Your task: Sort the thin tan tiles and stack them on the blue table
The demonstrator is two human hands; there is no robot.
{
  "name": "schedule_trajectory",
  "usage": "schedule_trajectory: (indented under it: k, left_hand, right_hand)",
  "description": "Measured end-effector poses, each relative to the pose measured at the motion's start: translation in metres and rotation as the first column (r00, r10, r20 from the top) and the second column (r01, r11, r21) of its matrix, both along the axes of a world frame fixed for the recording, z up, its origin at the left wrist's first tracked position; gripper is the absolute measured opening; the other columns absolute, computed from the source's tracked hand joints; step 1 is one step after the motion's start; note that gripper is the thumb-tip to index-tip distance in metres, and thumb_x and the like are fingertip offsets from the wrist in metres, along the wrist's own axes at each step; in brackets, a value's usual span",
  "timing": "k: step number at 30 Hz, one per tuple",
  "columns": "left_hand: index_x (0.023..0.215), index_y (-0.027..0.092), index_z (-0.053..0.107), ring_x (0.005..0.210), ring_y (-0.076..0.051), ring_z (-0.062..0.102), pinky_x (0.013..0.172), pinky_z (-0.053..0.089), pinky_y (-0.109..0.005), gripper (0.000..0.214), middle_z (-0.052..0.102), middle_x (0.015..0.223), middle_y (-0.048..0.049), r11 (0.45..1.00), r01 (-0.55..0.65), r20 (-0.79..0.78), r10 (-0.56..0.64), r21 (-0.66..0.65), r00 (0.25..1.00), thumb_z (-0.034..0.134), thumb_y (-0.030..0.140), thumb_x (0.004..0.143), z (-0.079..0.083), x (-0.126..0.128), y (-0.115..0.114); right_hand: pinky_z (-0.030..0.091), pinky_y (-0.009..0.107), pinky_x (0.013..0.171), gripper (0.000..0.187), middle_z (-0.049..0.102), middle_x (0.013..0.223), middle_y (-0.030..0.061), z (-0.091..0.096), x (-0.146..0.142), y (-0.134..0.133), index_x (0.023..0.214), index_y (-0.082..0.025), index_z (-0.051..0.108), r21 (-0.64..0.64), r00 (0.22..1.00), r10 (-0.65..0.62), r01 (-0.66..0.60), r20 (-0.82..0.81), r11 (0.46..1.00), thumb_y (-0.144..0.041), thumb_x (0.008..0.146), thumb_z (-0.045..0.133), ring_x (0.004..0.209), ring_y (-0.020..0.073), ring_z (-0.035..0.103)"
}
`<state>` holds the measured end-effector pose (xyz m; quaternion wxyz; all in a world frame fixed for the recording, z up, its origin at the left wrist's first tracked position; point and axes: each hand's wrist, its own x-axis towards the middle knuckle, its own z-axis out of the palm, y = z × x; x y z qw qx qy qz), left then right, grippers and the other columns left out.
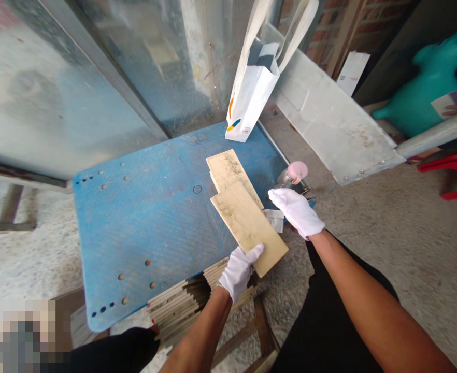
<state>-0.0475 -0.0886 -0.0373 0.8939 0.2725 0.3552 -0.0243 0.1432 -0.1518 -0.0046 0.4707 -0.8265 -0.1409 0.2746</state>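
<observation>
My left hand (239, 269), in a white glove, grips the near end of a tan wooden board (247, 223) that lies over the right edge of the blue table (143, 217). A second, similar board (230, 171) lies on the table under its far end. My right hand (296, 210), also gloved, hovers beside the board's right edge with fingers curled, near a crumpled white scrap (275, 218) and a pink-capped metal container (295, 173). What the right hand holds, if anything, is hidden.
A stack of several thin boards (180, 305) rests under the table's near edge on a wooden frame. A white paper bag (252, 96) hangs above the table's far side. Metal sheets stand behind. A red stool (456, 171) and teal object (426, 88) are at the right.
</observation>
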Motion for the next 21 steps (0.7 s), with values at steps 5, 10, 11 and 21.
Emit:
schedule_trajectory:
  k: [5,10,11,21]
  left_hand:
    - [0.117,0.011,0.061,0.106,-0.030,0.061,0.095,0.049,-0.044,0.055,0.064,0.119,-0.0136,0.979,0.159,-0.073,-0.150,0.131,0.986,0.073,0.044,0.075,0.014,-0.037,-0.018]
    - [0.107,0.012,0.067,0.104,-0.030,0.061,0.096,0.047,-0.041,0.048,0.067,0.113,-0.0125,0.935,0.220,-0.139,-0.187,0.280,0.972,0.069,0.049,0.077,0.025,-0.055,-0.043]
    - [0.106,0.012,0.067,0.104,-0.030,0.061,0.096,0.047,-0.040,0.046,0.066,0.114,-0.0122,0.927,0.231,-0.130,-0.201,0.295,0.971,0.068,0.049,0.077,0.025,-0.056,-0.046]
    - [0.101,0.020,0.073,0.097,-0.028,0.064,0.088,0.049,-0.034,0.028,0.071,0.102,-0.0068,0.762,0.529,-0.146,-0.515,0.372,0.845,0.061,0.037,0.083,0.021,-0.084,-0.045]
  right_hand:
    - [0.045,0.039,0.100,0.063,0.062,0.120,0.0085,0.026,-0.011,0.000,0.123,-0.019,0.056,0.161,0.990,0.098,-0.113,0.099,0.980,-0.055,0.073,0.068,0.111,0.0238,0.059]
    - [0.029,0.047,0.112,0.085,0.044,0.141,0.0103,0.048,-0.035,-0.002,0.139,-0.021,0.043,-0.075,0.929,0.270,-0.259,0.255,0.963,-0.060,0.069,0.071,0.131,0.0318,0.039]
    - [0.025,0.047,0.114,0.090,0.043,0.142,0.0116,0.050,-0.039,-0.003,0.140,-0.019,0.042,-0.131,0.913,0.309,-0.283,0.267,0.950,-0.061,0.066,0.073,0.132,0.0327,0.037]
    - [0.044,0.035,0.093,0.051,0.067,0.114,0.0027,0.069,-0.024,-0.046,0.115,-0.029,0.067,-0.387,0.663,0.743,-0.712,-0.093,0.587,-0.043,0.067,0.077,0.104,0.0289,0.061]
